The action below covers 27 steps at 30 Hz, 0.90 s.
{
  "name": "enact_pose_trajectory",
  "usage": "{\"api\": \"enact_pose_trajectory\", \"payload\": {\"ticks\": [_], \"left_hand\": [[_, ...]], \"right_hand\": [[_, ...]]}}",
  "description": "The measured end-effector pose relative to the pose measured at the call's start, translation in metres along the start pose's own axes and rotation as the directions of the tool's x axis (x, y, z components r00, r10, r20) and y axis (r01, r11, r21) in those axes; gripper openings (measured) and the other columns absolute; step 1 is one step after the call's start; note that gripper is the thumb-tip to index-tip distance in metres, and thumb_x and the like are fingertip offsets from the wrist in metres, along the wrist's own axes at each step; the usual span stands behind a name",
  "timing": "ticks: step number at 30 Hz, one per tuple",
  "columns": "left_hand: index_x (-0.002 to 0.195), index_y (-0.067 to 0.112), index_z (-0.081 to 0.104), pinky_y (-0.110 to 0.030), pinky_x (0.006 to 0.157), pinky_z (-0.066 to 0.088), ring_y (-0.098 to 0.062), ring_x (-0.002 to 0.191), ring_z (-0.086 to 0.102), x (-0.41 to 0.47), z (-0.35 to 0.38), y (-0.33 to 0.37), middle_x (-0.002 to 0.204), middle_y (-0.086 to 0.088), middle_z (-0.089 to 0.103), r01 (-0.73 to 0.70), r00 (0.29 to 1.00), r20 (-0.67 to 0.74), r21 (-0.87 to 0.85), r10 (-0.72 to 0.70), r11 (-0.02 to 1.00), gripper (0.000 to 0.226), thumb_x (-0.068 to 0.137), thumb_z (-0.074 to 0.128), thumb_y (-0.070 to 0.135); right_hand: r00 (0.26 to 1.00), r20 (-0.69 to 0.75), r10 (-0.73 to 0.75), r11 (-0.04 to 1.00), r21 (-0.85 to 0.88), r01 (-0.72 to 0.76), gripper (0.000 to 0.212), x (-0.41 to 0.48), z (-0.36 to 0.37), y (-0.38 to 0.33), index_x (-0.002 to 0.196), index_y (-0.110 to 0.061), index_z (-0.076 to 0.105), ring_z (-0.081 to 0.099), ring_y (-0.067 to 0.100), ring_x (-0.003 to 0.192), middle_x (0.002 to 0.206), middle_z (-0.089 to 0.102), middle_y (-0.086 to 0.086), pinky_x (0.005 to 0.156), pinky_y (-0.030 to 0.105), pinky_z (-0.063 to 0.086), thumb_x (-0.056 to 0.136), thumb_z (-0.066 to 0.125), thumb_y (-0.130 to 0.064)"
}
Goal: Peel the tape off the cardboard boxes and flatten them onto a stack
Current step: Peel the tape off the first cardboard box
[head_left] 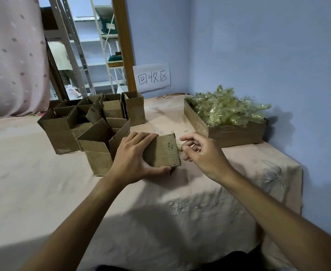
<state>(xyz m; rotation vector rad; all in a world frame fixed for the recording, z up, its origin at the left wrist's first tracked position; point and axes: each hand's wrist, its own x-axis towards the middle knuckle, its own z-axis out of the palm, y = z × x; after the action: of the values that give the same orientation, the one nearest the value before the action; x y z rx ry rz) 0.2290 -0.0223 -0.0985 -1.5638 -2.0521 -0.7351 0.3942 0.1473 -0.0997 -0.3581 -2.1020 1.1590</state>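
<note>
Table: cloth-covered table (43, 192) carrying everything below; the small box serves as landmark.
Open boxes: a cluster of open boxes (86, 122) to the left of and behind the small box, upright with flaps up, none flattened; the nearest one touches the left hand's wrist side.
Left hand: left hand (133, 159) on the small box's left side, grip clamped on it, fingers over the top edge and thumb along the near edge.
Sign: paper sign (152, 77) on the wall well behind the small box.
Small box: small box (161, 151) at the table's middle, closed face up and tilted a little towards the camera.
Tape end: a pale, crumpled tape end (178, 145) sticking out at the small box's upper right edge.
Right hand: right hand (201, 151) just right of the small box, grip closed on the tape end between thumb and forefinger, the other fingers loosely curled.
Scrap tray: shallow scrap tray (236, 132) to the right of and behind the small box, heaped with peeled tape (225, 108).
Step in hand: probably starting the peel on this box; no flattened stack is in view.
Next move: likely a steady pull away from the box while the left hand braces it, keeping the strip whole.
</note>
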Motion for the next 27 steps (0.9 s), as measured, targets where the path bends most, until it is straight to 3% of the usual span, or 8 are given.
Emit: {"api": "enact_pose_trajectory", "payload": {"ticks": [3,6,11,17,20,23,27], "left_hand": [[0.137,0.018,0.063,-0.037,0.094,0.044,-0.013,0.111,0.050,0.001,-0.002,0.000,0.127,0.006,0.063,0.010,1.000,0.016,-0.019,-0.009,1.000,0.102,0.065,0.065,0.091],[0.137,0.018,0.063,-0.034,0.093,0.042,-0.012,0.110,0.049,0.001,-0.002,-0.002,0.127,0.006,0.063,0.007,1.000,0.017,-0.028,-0.007,1.000,0.102,0.065,0.066,0.090],[0.137,0.017,0.063,-0.033,0.093,0.042,-0.010,0.110,0.048,0.001,-0.002,-0.007,0.127,0.006,0.063,0.001,1.000,0.023,-0.060,0.000,0.998,0.102,0.065,0.064,0.090],[0.136,0.019,0.064,-0.035,0.094,0.043,-0.010,0.109,0.050,0.010,-0.003,-0.016,0.127,0.007,0.064,-0.002,0.999,0.036,-0.122,0.006,0.993,0.102,0.062,0.068,0.088],[0.137,0.021,0.064,-0.036,0.097,0.045,-0.008,0.110,0.049,0.017,-0.005,-0.024,0.127,0.010,0.064,0.000,0.998,0.069,-0.157,0.010,0.988,0.101,0.060,0.071,0.087],[0.139,0.027,0.062,-0.035,0.102,0.043,-0.006,0.112,0.049,0.023,-0.007,-0.032,0.126,0.015,0.061,0.006,0.993,0.120,-0.201,0.019,0.980,0.101,0.058,0.072,0.087],[0.140,0.030,0.061,-0.034,0.104,0.040,-0.004,0.117,0.050,0.030,-0.010,-0.036,0.125,0.020,0.057,0.015,0.986,0.166,-0.245,0.027,0.969,0.101,0.057,0.072,0.086]], "right_hand": [[1.000,-0.012,0.027,0.997,0.069,-0.027,0.023,0.005,-0.001,-0.003,0.111,-0.019,0.068,0.072,0.031,0.068,0.083,0.075,0.005,0.062,0.025,0.054,0.100,0.057,-0.003],[1.000,0.003,0.021,0.997,0.069,-0.021,0.022,0.011,0.001,-0.006,0.108,-0.021,0.067,0.072,0.030,0.064,0.075,0.070,0.011,0.061,0.026,0.054,0.098,0.062,-0.002],[0.999,0.051,0.018,1.000,-0.002,-0.018,0.027,0.023,0.009,-0.001,0.098,-0.032,0.067,0.071,0.019,0.063,0.070,0.066,-0.005,0.069,0.031,0.052,0.093,0.069,-0.006],[1.000,0.007,-0.014,0.992,-0.126,0.015,0.015,0.025,0.014,0.001,0.102,-0.021,0.078,0.066,0.016,0.064,0.076,0.068,-0.010,0.077,0.043,0.059,0.093,0.069,-0.013],[0.998,0.013,-0.069,0.979,-0.191,0.070,0.014,0.030,0.013,0.000,0.097,-0.021,0.077,0.066,0.016,0.071,0.079,0.067,-0.013,0.075,0.037,0.056,0.089,0.068,-0.026],[0.993,0.077,-0.085,0.986,-0.138,0.095,0.004,0.037,0.005,0.001,0.094,-0.019,0.075,0.060,0.006,0.072,0.082,0.065,-0.011,0.073,0.026,0.049,0.091,0.074,-0.019],[0.977,0.203,-0.063,0.998,0.005,0.063,0.006,0.048,0.002,0.000,0.087,-0.014,0.069,0.063,0.009,0.079,0.093,0.065,-0.001,0.076,0.026,0.051,0.087,0.074,-0.016]]}}
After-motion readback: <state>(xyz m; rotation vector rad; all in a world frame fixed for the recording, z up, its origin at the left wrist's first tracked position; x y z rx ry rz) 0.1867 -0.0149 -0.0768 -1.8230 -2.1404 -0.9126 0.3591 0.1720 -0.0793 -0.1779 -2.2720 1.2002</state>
